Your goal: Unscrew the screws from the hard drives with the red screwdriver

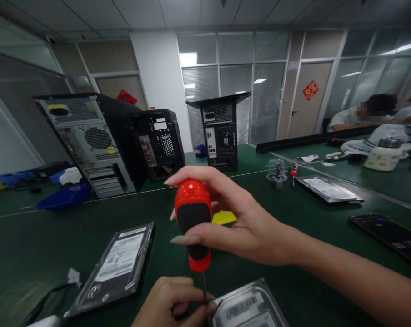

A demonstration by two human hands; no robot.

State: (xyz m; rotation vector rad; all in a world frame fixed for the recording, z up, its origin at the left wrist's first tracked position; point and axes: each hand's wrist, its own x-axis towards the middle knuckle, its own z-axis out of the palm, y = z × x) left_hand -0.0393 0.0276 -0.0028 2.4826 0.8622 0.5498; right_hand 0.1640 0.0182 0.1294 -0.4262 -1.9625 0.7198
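Your right hand wraps the screwdriver upright while your left hand pinches its shaft, steadying the tip on the hard drive.

A green surface fills the room's foreground. Glass partitions stand at twelve o'clock, a door at one, ceiling lights at two.

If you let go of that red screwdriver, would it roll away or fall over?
Probably both. The screwdriver stands upright on a thin shaft, so it would likely tip. Its rounded handle looks apt to roll on the flat green table. It looks stiff, not floppy.
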